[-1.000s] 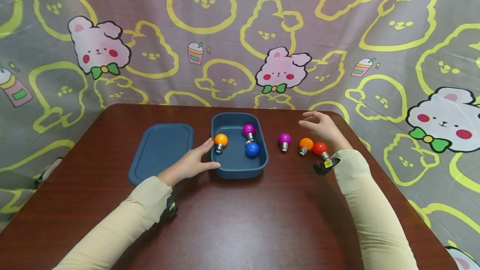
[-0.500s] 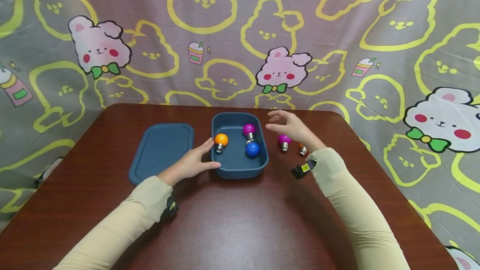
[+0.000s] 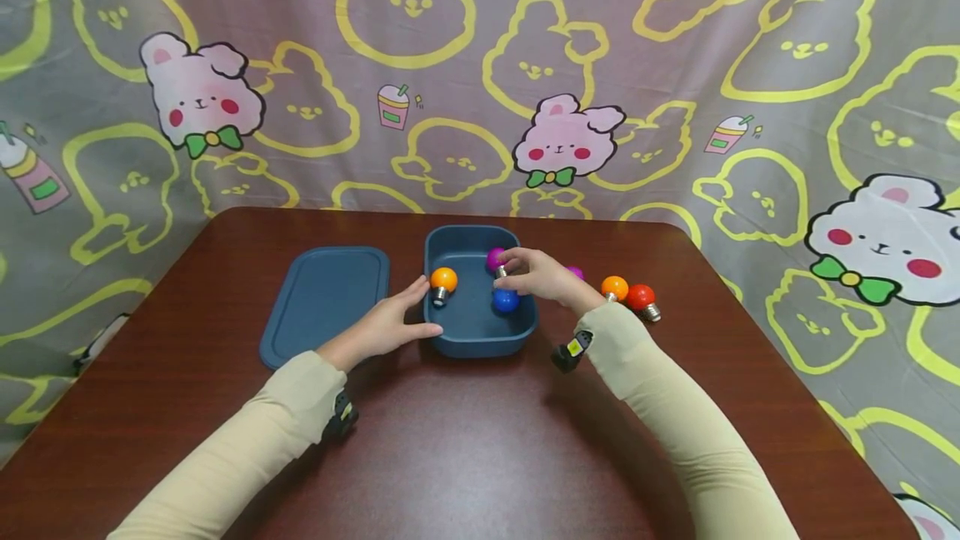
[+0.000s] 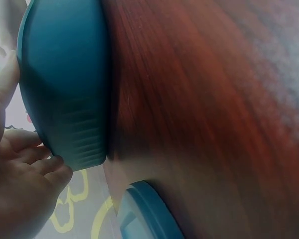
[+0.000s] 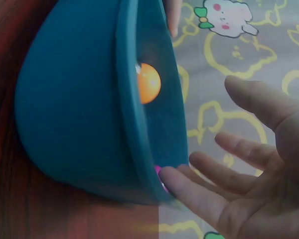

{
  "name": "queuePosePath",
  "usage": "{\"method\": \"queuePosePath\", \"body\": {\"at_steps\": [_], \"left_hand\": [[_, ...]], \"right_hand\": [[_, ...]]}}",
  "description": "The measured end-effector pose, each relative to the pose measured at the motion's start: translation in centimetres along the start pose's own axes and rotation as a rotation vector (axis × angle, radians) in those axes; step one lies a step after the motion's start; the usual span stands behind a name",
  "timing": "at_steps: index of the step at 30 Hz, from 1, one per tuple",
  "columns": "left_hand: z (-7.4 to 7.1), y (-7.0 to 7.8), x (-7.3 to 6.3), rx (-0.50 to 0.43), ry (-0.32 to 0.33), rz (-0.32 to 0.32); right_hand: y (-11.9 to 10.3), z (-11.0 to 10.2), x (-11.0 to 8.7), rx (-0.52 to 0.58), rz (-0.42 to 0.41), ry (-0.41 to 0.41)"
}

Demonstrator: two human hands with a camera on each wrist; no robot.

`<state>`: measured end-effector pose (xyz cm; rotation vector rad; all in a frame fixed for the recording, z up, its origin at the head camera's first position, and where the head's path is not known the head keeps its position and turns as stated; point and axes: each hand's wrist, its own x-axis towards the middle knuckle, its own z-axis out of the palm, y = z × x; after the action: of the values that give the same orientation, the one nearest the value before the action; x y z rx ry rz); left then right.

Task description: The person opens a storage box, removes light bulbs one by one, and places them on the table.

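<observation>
A blue-grey plastic box holds an orange light bulb, a purple bulb and a blue bulb. My left hand rests against its left end, thumb and fingers spread along the wall. Over the box's right rim reaches my right hand, its fingertips beside the purple bulb and above the blue one. The right wrist view shows those fingers apart, with nothing between them. Right of the box lie an orange bulb, a red bulb and a partly hidden purple bulb.
The matching flat lid lies on the brown wooden table, left of the box. A patterned curtain hangs behind the table's far edge.
My right hand has swept left from above the loose bulbs, past the purple one, and down over the box. My left hand and the bulbs stay where they were.
</observation>
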<state>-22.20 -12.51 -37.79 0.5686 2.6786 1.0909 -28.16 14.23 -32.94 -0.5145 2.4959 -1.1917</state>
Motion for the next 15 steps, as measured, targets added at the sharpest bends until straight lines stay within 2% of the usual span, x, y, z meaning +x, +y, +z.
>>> {"method": "queuePosePath", "body": {"at_steps": [7,15], "left_hand": [[0.0,-0.2,0.2,0.001,-0.003,0.004],[-0.1,-0.1,0.0,-0.01,-0.007,0.001]], "right_hand": [[-0.3,1.2,0.7,0.032,0.084,-0.019],[-0.5,2.0,1.1,0.027,0.126,-0.006]]}}
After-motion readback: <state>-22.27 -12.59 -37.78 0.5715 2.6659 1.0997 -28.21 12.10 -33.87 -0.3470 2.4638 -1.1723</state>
